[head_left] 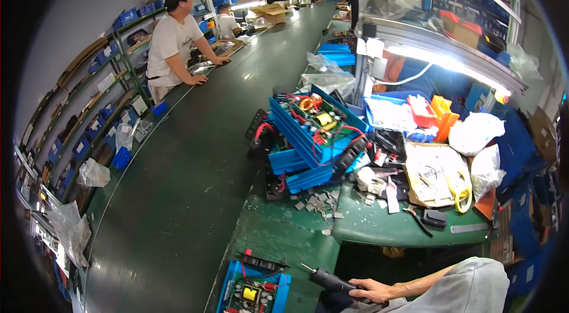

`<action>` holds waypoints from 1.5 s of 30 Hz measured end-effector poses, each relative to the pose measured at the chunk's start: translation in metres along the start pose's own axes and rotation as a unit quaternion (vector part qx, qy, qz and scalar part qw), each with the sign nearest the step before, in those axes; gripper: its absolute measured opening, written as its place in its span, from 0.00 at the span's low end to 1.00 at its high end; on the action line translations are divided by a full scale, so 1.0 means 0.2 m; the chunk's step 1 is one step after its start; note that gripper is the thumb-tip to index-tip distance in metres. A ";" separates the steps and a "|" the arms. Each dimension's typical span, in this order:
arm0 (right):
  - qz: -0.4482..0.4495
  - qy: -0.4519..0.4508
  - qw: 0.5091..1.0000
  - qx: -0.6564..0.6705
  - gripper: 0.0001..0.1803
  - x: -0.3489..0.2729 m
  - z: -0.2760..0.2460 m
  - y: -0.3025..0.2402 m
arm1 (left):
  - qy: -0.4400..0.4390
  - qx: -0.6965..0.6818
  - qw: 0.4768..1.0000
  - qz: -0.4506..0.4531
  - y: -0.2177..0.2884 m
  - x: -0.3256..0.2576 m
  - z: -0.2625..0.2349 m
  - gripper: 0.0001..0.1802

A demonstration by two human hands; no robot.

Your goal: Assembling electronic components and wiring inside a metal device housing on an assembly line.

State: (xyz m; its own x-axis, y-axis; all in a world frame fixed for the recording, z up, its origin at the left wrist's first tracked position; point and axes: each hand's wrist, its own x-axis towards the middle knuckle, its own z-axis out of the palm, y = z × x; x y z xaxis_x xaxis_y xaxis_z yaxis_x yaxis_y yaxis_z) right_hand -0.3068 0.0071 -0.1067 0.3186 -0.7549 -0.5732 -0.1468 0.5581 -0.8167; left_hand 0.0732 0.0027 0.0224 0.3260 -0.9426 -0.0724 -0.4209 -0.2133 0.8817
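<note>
Right hand (372, 290): down at the bottom edge of the view, fingers wrapped tight around the black screwdriver (329, 281), grip in the palm, bit pointing left.
Left hand: not in the shot at all, so no idea what its fingers are doing.
Screwdriver: held off the near edge of the workbench (379, 227), just right of the open blue case (252, 292) with a circuit board inside.
How it handles: looks stiff and a bit hefty for its size, hard plastic body, not slippery I'd guess. Best held around the thick handle like it is now, not by the thin tip.
Blue case stack (311, 135): tilted at the far left corner of the bench, red wires and coils showing. Boards look fragile, so hold by the case walls.
Conveyor belt (195, 165): long dark green strip on the left.
Bench clutter: white bags (474, 132), yellow tape roll (459, 185), small grey bits, hard to tell what they are.
</note>
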 end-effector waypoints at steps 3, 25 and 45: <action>-0.034 -0.025 0.999 -0.027 0.21 -0.10 0.01 0.01 | -0.007 0.025 0.996 0.081 0.02 -0.01 0.07 0.11; -0.189 -0.065 0.973 -0.117 0.25 -0.10 0.20 0.01 | -0.026 0.307 0.923 0.230 0.11 0.12 0.40 0.05; -0.040 -0.156 0.986 0.039 0.31 0.01 0.18 -0.15 | -0.101 0.294 0.915 0.257 0.02 0.29 0.43 0.06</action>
State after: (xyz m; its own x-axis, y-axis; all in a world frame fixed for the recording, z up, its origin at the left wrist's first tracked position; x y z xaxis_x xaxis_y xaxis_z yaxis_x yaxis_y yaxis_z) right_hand -0.2689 0.0013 -0.0816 0.6006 -0.6618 -0.4487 -0.0404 0.5353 -0.8437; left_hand 0.0175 -0.0748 -0.0187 -0.1814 -0.9727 0.1447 -0.8763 0.2266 0.4252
